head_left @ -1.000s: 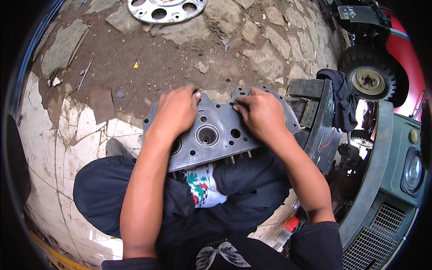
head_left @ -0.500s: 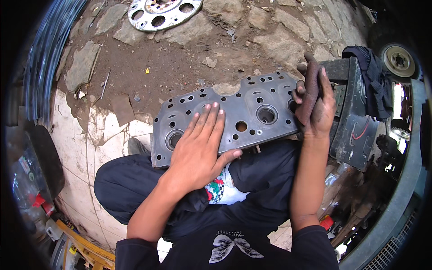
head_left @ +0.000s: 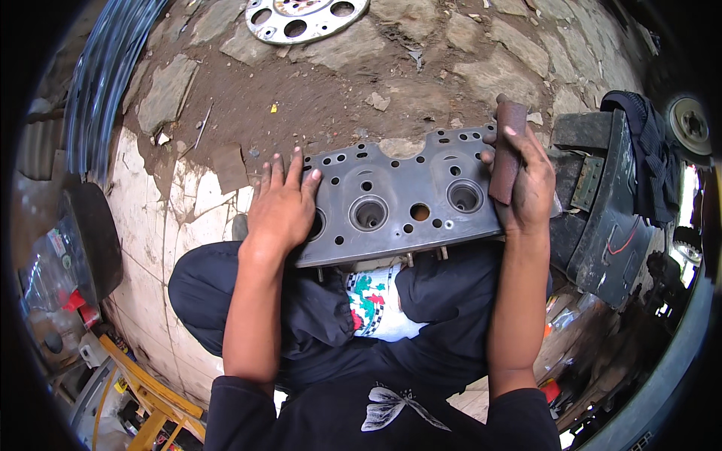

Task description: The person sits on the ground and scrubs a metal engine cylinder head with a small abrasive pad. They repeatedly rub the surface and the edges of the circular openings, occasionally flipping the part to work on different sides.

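A grey metal cylinder head (head_left: 402, 184) lies flat across my lap, its face full of round ports and bolt holes. My left hand (head_left: 280, 210) rests on its left end with the fingers straight and pointing away, partly covering a port. At the opposite end, my right hand (head_left: 534, 188) grips a folded piece of reddish-brown sandpaper (head_left: 509, 150) between thumb and fingers. Some of those fingers are hidden behind the sandpaper. Short metal studs (head_left: 442, 253) stick out under the near edge of the cylinder head.
On the dirt and stone ground ahead lies a round flywheel-like plate (head_left: 322, 31). A dark metal box-like part (head_left: 602, 218) stands close on the right, with dark cloth (head_left: 638, 150) over it. Long bluish strips (head_left: 105, 90) are at far left, above a yellow frame (head_left: 147, 387).
My left hand has slid from the middle of the cylinder head to its left end. The right hand still holds the sandpaper, now turned more broadside. The view has shifted slightly left.
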A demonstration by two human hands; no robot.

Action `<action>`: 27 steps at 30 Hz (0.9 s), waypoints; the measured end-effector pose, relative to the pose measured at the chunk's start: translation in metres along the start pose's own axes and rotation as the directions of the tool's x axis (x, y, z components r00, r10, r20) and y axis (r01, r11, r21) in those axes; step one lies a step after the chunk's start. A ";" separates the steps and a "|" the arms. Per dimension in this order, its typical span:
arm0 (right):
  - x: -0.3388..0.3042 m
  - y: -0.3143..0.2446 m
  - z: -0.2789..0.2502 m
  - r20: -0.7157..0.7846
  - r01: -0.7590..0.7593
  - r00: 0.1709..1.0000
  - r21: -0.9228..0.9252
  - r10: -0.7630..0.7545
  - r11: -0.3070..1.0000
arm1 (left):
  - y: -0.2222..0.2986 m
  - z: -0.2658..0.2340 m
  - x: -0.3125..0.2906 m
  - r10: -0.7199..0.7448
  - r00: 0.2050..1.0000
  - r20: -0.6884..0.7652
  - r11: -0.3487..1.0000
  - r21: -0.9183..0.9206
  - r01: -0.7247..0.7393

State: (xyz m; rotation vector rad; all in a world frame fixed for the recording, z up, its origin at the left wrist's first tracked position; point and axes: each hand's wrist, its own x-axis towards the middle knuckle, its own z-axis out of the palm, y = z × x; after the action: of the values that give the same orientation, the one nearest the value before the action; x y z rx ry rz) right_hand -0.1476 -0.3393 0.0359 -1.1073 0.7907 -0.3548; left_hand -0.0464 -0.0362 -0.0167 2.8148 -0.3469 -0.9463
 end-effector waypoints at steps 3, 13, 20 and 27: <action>-0.004 0.000 0.009 -0.036 0.029 0.999 -0.030 -0.030 0.999 | -0.014 -0.013 -0.001 0.095 0.995 0.013 0.995 0.015 -0.095; -0.039 0.024 0.058 0.357 0.541 0.841 -0.538 -0.406 0.646 | 0.045 -0.032 -0.024 0.362 0.845 -0.394 0.158 -0.867 -0.473; -0.066 0.044 0.083 0.449 0.492 0.841 -0.408 -0.300 0.769 | 0.024 -0.027 -0.001 0.099 0.935 -0.342 0.274 -0.894 -0.356; -0.035 0.034 0.063 0.244 0.403 0.913 -0.432 -0.326 0.807 | 0.008 -0.009 -0.012 0.310 0.884 -0.349 0.802 -0.403 -0.440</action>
State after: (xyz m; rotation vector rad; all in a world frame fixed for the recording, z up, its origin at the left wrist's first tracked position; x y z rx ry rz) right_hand -0.1300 -0.2621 0.0329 -1.7450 0.5240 -0.4000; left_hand -0.0519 -0.0402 -0.0012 2.2570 -0.5345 -0.4697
